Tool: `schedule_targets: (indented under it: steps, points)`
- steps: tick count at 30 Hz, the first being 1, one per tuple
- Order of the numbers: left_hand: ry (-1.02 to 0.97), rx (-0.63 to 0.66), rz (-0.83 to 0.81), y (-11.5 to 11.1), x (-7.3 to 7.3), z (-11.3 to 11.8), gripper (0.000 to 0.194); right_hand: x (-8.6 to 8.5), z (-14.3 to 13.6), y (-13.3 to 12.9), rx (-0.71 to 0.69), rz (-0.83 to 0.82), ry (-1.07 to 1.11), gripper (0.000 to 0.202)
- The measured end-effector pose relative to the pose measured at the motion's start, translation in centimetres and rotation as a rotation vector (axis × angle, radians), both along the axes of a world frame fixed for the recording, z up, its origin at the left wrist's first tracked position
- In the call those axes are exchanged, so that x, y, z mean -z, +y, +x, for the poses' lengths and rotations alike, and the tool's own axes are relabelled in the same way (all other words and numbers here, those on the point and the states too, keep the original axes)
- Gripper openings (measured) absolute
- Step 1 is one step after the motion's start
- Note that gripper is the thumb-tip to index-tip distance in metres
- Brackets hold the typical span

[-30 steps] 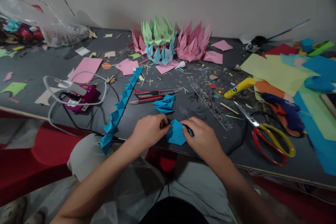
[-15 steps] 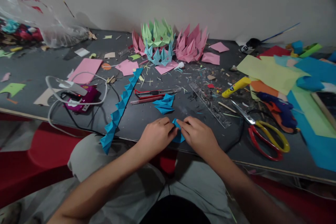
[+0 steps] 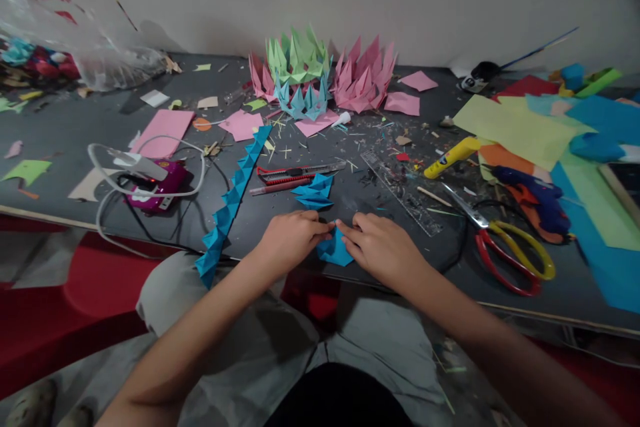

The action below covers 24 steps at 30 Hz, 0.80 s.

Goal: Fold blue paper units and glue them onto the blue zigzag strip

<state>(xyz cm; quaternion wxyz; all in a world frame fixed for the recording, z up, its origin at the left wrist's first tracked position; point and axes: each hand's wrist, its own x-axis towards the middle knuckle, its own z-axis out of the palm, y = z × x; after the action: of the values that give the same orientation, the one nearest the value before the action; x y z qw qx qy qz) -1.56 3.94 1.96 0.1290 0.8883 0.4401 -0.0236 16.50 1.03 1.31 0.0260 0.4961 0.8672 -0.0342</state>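
A small piece of folded blue paper [image 3: 336, 252] lies at the table's front edge, between my two hands. My left hand [image 3: 295, 238] has its fingers closed together on the paper's upper left side. From the other side my right hand [image 3: 385, 247] presses its fingertips on the top of the paper, the rest of the hand bent. The fingertips partly hide the fold. Just beyond sit folded blue paper pieces [image 3: 314, 192]. A long zigzag strip of folded blue paper [image 3: 234, 197] lies to the left, its near end over the table edge.
A red box cutter [image 3: 295, 173] lies behind the blue pieces. To the right are a clear ruler [image 3: 397, 190], scissors [image 3: 500, 240], a yellow glue stick [image 3: 453, 157] and a blue glue gun [image 3: 533, 193]. A purple power adapter [image 3: 160, 190] with cables stands left. Folded paper crowns [image 3: 300, 63] stand at the back.
The blue paper shows wider and flatter below my fingers than before. My left hand has shifted slightly left and up, and my right hand slightly up. The camera view has moved a little.
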Motion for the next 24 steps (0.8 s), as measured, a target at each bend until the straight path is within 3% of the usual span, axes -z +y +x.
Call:
schedule_targets:
  steps: [7,13,18,21,24]
  points:
    - [0.068,0.001,-0.061,0.3,-1.3,0.1,0.026,-0.1,1.2,-1.2,-0.016,0.053,0.009,0.032]
    - [-0.150,0.041,-0.088,0.6,0.5,-1.1,0.027,1.3,3.1,-1.4,-0.069,-0.010,0.250,0.035]
    - [-0.508,0.220,-0.151,0.0,1.2,-1.7,0.023,2.4,3.1,-1.5,0.023,0.019,0.413,0.029]
    - [-0.496,0.338,-0.202,-0.4,0.8,-1.5,0.025,2.6,3.0,-1.6,0.007,0.035,0.520,0.027]
    - [-0.420,0.361,-0.188,-0.4,0.5,-1.3,0.020,2.7,3.1,-1.5,-0.070,0.031,0.578,0.022]
